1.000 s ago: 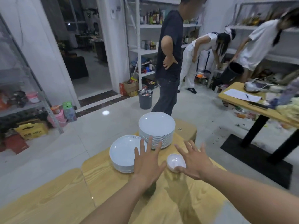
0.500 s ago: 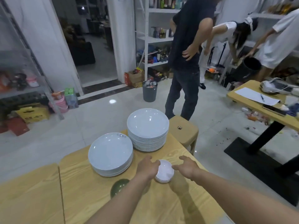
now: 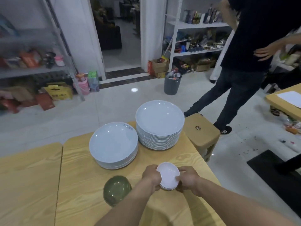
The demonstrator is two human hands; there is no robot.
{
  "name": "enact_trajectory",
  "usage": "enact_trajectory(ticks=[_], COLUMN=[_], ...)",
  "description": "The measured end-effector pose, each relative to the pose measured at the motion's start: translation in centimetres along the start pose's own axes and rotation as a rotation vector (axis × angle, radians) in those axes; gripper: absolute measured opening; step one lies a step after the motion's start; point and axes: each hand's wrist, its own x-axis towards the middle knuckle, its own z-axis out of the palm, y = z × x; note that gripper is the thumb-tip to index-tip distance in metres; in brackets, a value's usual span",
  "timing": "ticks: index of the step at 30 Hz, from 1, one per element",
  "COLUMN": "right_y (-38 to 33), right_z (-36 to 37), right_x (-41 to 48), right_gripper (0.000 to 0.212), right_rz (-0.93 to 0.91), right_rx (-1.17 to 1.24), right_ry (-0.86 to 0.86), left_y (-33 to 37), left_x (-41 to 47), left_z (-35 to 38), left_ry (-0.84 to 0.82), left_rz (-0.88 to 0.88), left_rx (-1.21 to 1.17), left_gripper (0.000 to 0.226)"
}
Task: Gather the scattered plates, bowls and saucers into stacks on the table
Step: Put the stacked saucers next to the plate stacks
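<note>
Both hands wrapped round the little saucer stack

The saucer stack (image 3: 168,176) is near the right edge of the tabletop (image 3: 78,176), with my left hand (image 3: 151,176) and right hand (image 3: 187,178) curled round opposite rims. I'd squeeze evenly and hold it level so nothing slides. The green bowl (image 3: 117,190) is just left of it, and the low plate stack (image 3: 113,144) and tall plate stack (image 3: 159,123) are beyond it. The edge is close on its right, so I'd move inward.

- saucers (image 3: 168,176) — only the top one shows whole; the rest are masked by the left hand (image 3: 150,176) and right hand (image 3: 188,178), so their number cannot be told;
- green bowl (image 3: 115,190): near rim hidden under the left forearm (image 3: 128,203);
- standing person (image 3: 249,46) — cut off above the chest by the top edge;
- rim print on the lower plate stack (image 3: 113,144): too small to read;
- shelf goods (image 3: 195,41) blurred
</note>
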Motion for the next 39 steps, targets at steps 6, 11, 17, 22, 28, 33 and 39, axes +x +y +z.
enact_trajectory(ticks=[6,11,17,22,28,33,39], right_y=[-1.8,-6.7,-12.5,-16.5,-17.7,-17.7,-16.7], right_z=[-0.5,-0.3,5.2,13.4,24.2,29.9,32.7], right_x=[-1.3,-4.8,-9.0,-11.2,-11.3,-9.0,-5.3], right_gripper=[0.046,0.045,0.041,0.043,0.046,0.043,0.053], right_rz=[-0.062,-0.188,-0.311,-0.337,-0.283,-0.231,-0.151], right_rx=[-0.006,-0.002,0.02,0.091,0.062,0.035,-0.029], right_ry=[-0.013,-0.016,-0.047,-0.033,-0.029,-0.024,-0.02], left_y=[2.1,5.2,6.5,5.5,1.1,-2.2,-3.9], left_x=[-2.1,-5.0,-7.5,-7.8,-6.2,-3.5,0.1], left_z=[-1.1,-5.2,-13.5,-22.1,-31.0,-34.8,-36.1], left_ry=[0.019,0.022,0.135,0.251,0.313,0.279,0.184], left_rz=[0.045,0.162,0.211,0.246,0.192,0.169,0.138], left_rx=[0.011,0.025,-0.031,-0.09,-0.12,-0.146,-0.19], left_gripper=[0.046,0.042,0.029,0.013,0.016,0.023,0.017])
